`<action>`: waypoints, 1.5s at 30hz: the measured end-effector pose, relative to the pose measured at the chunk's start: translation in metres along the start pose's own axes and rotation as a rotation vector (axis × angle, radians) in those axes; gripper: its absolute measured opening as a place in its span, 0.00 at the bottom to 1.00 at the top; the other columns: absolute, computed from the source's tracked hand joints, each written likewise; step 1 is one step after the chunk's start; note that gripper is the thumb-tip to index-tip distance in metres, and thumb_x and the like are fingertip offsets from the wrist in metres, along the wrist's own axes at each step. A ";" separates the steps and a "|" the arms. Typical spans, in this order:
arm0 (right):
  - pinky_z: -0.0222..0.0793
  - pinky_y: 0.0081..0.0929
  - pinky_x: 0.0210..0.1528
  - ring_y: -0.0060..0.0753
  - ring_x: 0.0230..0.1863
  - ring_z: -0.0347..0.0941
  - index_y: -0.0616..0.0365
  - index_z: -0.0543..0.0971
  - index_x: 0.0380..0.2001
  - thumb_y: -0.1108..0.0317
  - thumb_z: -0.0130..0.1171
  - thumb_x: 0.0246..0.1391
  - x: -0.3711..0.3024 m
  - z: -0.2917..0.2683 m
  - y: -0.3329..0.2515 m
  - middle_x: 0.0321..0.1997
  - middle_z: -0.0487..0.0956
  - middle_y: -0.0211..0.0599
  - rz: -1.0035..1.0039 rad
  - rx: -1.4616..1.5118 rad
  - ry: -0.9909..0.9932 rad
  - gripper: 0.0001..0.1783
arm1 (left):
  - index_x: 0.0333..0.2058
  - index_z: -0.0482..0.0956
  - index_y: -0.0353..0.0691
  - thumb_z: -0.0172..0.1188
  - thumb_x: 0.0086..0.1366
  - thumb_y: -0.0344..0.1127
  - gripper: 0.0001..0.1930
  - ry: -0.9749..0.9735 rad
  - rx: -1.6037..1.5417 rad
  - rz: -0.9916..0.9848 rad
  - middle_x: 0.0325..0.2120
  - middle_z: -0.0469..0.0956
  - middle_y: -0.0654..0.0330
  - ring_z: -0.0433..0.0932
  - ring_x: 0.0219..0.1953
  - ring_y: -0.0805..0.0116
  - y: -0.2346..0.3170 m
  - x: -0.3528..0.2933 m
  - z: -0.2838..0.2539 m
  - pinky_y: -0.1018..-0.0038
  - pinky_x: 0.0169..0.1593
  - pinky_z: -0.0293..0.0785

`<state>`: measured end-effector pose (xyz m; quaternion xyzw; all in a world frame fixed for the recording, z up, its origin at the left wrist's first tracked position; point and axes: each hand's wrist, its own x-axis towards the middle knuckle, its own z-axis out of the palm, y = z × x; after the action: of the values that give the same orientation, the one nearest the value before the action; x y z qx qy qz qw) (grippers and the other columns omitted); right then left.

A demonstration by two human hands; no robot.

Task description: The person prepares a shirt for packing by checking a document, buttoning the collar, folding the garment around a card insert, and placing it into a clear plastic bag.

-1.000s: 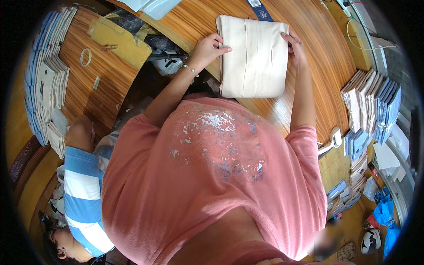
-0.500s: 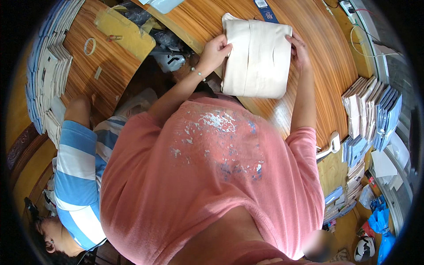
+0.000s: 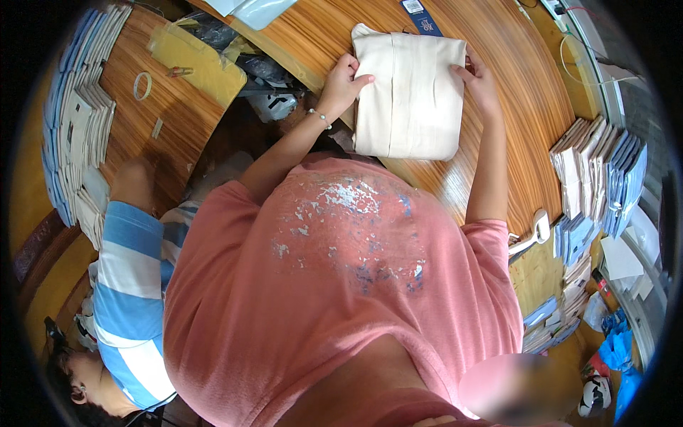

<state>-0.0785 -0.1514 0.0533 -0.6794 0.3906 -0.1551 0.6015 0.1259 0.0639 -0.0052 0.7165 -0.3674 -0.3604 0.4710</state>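
A folded cream garment lies flat on the wood-grain table in front of me, with a strip-like fold running down its middle. My left hand holds its left edge, the thumb on top and the fingers curled at the side. At the upper right edge my right hand grips it, with the thumb laid over the top and the other fingers partly hidden. A blue tag with a white label sticks out beyond the garment's far edge. A beaded bracelet circles my left wrist.
Stacks of folded cream and blue garments stand at the right and far left. A white-handled tool lies at the right table edge. A tape roll rests on the left table. A person in a striped shirt sits left.
My right thumb has come over onto the top of the garment's right edge. My left fingers have curled more at its left edge. The garment stays nearly in place.
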 end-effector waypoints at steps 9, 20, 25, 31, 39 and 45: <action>0.67 0.34 0.31 0.42 0.25 0.71 0.61 0.56 0.59 0.73 0.56 0.48 -0.042 0.029 -0.013 0.25 0.74 0.46 -0.055 -0.510 0.252 0.35 | 0.41 0.57 0.37 0.63 0.52 0.26 0.24 0.040 -0.308 -0.003 0.27 0.75 0.55 0.75 0.28 0.72 0.014 -0.016 0.004 0.77 0.29 0.71; 0.67 0.25 0.27 0.27 0.22 0.71 0.64 0.76 0.33 0.61 0.63 0.47 -0.009 0.007 0.007 0.20 0.75 0.35 -0.005 -0.309 0.476 0.17 | 0.42 0.69 0.35 0.55 0.58 0.28 0.13 0.108 0.277 0.301 0.26 0.75 0.55 0.75 0.27 0.63 0.026 0.036 -0.044 0.73 0.33 0.71; 0.62 0.16 0.23 0.18 0.21 0.67 0.61 0.77 0.26 0.63 0.62 0.49 0.020 -0.003 0.040 0.21 0.74 0.26 0.154 0.099 0.242 0.11 | 0.39 0.71 0.34 0.55 0.58 0.27 0.10 0.162 -0.003 0.198 0.27 0.75 0.57 0.75 0.28 0.69 0.004 0.064 -0.034 0.77 0.36 0.71; 0.57 0.15 0.23 0.16 0.19 0.64 0.56 0.78 0.27 0.62 0.60 0.50 0.012 -0.007 -0.003 0.19 0.73 0.21 0.370 0.163 0.123 0.09 | 0.40 0.72 0.32 0.54 0.56 0.22 0.12 0.111 -0.166 0.170 0.25 0.75 0.59 0.75 0.29 0.73 0.015 0.066 -0.029 0.79 0.36 0.71; 0.61 0.18 0.37 0.20 0.39 0.66 0.66 0.77 0.24 0.71 0.60 0.45 0.011 -0.001 0.011 0.46 0.71 0.35 -0.065 0.019 0.211 0.07 | 0.36 0.73 0.33 0.50 0.61 0.26 0.06 0.154 -0.063 0.135 0.26 0.78 0.55 0.75 0.26 0.71 0.030 0.081 -0.016 0.77 0.33 0.70; 0.61 0.19 0.50 0.28 0.47 0.69 0.66 0.78 0.34 0.77 0.55 0.46 0.007 0.004 0.013 0.50 0.72 0.41 -0.007 0.289 0.277 0.10 | 0.37 0.72 0.33 0.49 0.63 0.27 0.07 -0.070 -0.270 -0.058 0.29 0.79 0.56 0.75 0.29 0.74 0.022 0.088 -0.022 0.78 0.33 0.69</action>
<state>-0.0757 -0.1534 0.0387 -0.5594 0.4410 -0.3035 0.6328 0.1822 -0.0095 0.0067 0.6439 -0.3111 -0.4447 0.5393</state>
